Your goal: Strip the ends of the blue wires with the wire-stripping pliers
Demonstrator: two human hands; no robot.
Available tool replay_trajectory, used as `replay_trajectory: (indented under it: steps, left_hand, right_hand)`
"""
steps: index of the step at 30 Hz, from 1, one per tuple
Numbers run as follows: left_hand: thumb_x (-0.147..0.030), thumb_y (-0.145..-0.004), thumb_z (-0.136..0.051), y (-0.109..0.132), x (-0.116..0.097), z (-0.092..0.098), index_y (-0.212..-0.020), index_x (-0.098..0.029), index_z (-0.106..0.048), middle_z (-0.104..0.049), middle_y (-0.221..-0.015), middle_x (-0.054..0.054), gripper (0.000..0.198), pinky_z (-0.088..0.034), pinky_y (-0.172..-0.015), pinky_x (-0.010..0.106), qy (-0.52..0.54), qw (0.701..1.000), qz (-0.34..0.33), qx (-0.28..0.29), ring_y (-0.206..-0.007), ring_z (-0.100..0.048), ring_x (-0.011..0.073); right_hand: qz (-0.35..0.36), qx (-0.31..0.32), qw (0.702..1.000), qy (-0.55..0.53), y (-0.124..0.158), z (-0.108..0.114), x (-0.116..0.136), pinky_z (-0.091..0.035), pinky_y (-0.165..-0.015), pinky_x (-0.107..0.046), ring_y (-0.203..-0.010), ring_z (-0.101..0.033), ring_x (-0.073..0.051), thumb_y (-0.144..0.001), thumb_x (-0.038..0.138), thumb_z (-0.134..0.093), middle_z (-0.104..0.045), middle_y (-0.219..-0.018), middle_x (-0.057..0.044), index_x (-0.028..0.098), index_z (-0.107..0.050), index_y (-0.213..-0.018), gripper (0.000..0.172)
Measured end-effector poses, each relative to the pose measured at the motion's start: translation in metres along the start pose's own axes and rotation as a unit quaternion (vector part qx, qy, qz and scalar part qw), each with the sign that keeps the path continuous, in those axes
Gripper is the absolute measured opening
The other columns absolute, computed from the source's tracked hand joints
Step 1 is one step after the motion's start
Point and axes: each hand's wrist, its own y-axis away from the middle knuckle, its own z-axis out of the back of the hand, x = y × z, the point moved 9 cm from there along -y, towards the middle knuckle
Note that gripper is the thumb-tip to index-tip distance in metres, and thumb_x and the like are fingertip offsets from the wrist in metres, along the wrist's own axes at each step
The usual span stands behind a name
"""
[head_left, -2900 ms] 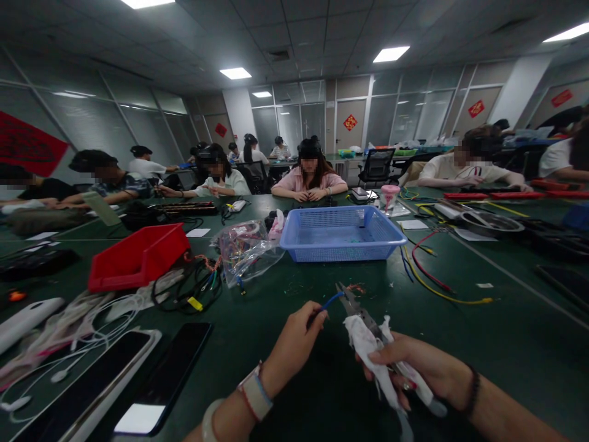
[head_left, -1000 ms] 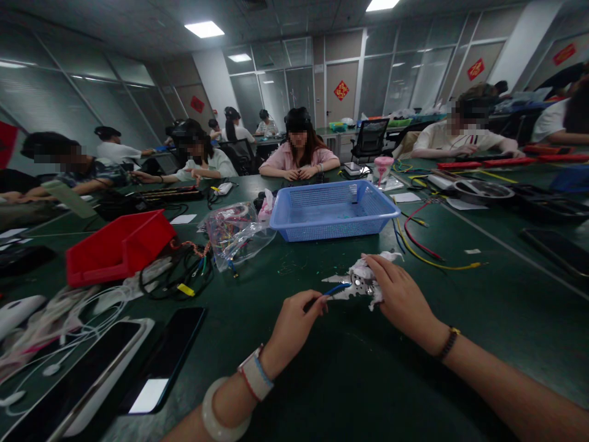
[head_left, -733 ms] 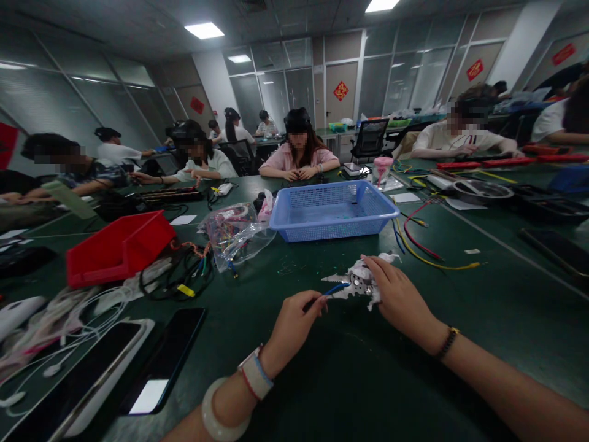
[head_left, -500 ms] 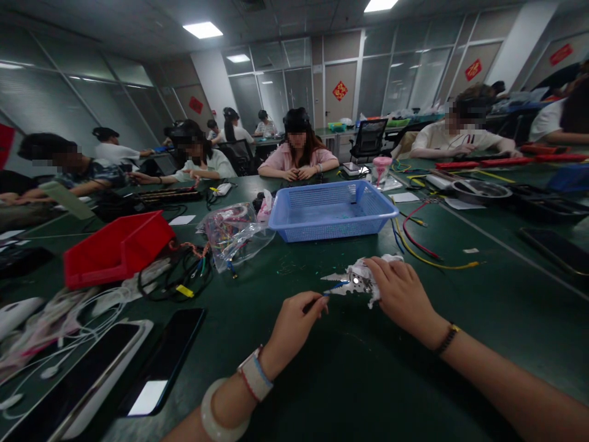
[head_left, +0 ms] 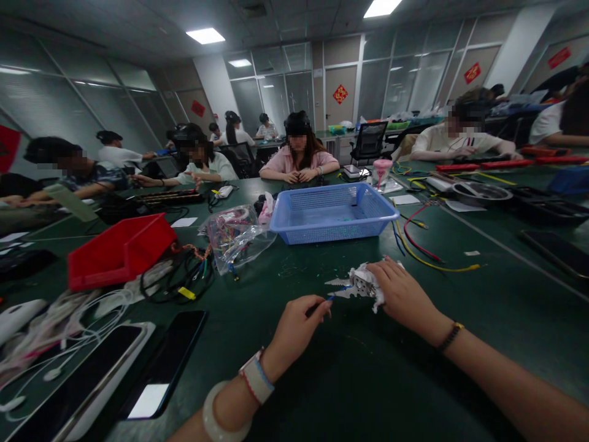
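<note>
Wrapped in white cloth or tissue at the handles, a pair of wire strippers (head_left: 361,286) sits in my right hand (head_left: 399,290), whose fingers are closed over the wrapping. The toothed metal jaws point left and stand apart. My left hand (head_left: 300,319) pinches a thin blue wire (head_left: 332,298) between thumb and fingertips. The wire runs toward the jaws, and a bit of blue shows between them. How the wire sits in the cutting notches is too small to tell. Both hands are just above the green table (head_left: 368,380).
A blue plastic basket (head_left: 334,232) stands ahead, with a clear bag of wires (head_left: 232,236) and a red bin (head_left: 122,258) to its left. Loose wires (head_left: 430,265) lie at right. Two phones (head_left: 168,356) (head_left: 87,387) lie front left. Several people sit around the table.
The wire strippers have turned a little in my right hand, their jaws now lower and tilted. My left hand has stayed close by with the blue wire. The view has shifted slightly.
</note>
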Motion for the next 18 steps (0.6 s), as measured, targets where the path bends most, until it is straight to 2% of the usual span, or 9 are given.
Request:
replay_trajectory:
  steps: [8, 18]
  left_hand:
    - [-0.045, -0.091, -0.047, 0.0006, -0.0019, -0.0011, -0.078, -0.017, -0.068, -0.063, -0.071, 0.001, 0.037, -0.039, -0.061, 0.023, -0.017, 1.000, -0.005, 0.002, -0.065, -0.057, 0.0144]
    - [-0.048, -0.092, -0.044, -0.0005, 0.0045, -0.0075, -0.079, -0.017, -0.069, -0.062, -0.069, 0.000, 0.041, -0.038, -0.060, 0.024, -0.026, 0.999, 0.007, 0.029, -0.064, -0.056, 0.0141]
  right_hand:
    - [0.003, 0.009, 1.000, 0.007, -0.0011, 0.0009, -0.0020, -0.046, -0.086, -0.040, -0.094, -0.058, -0.025, -0.082, 0.011, -0.048, -0.065, -0.102, -0.013, 0.012, -0.056, -0.112, 0.031]
    - [0.010, 0.019, 0.999, 0.042, -0.0013, 0.0043, -0.0006, -0.045, -0.076, -0.036, -0.081, -0.060, -0.022, -0.082, 0.011, -0.049, -0.066, -0.090, -0.011, 0.012, -0.060, -0.103, 0.024]
